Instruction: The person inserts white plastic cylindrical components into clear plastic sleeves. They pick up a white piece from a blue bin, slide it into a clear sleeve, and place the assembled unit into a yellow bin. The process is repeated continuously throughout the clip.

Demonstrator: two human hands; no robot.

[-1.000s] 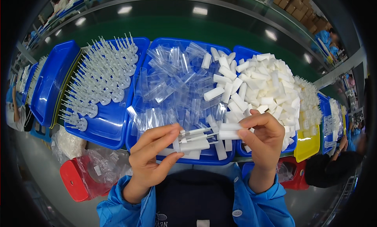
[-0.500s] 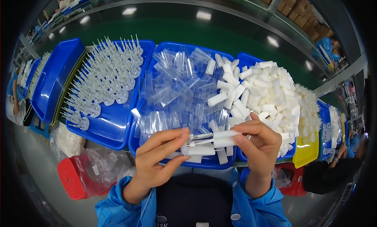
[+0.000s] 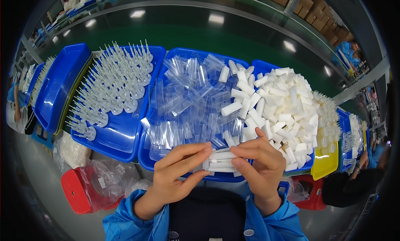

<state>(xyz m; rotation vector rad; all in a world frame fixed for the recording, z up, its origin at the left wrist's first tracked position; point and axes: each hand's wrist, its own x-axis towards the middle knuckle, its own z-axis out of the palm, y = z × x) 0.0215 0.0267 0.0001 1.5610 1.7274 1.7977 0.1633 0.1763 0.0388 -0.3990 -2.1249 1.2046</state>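
Observation:
Close in front of my body, my left hand (image 3: 177, 172) pinches the pale base (image 3: 206, 164) of a part with several thin prongs. My right hand (image 3: 262, 168) grips white foam sleeves (image 3: 223, 155) with thumb and fingers, at the other end of the prongs. The sleeves cover most of the prong length, and short bits of thin rod still show beside the base. Both hands are above the near edge of a blue tray of clear plastic sleeves (image 3: 177, 103). My fingers hide part of the base and the sleeve tips.
Left of it, a blue tray (image 3: 114, 134) carries many upright pronged parts (image 3: 112, 82). A heap of white foam sleeves (image 3: 287, 103) fills the right tray, beside a yellow tray (image 3: 325, 161). Red stools (image 3: 75, 191) stand below. A green conveyor belt (image 3: 183, 30) runs behind.
My hands have come closer together. The foam sleeves in my right hand have slid left along the prongs toward the base, covering rod that showed before.

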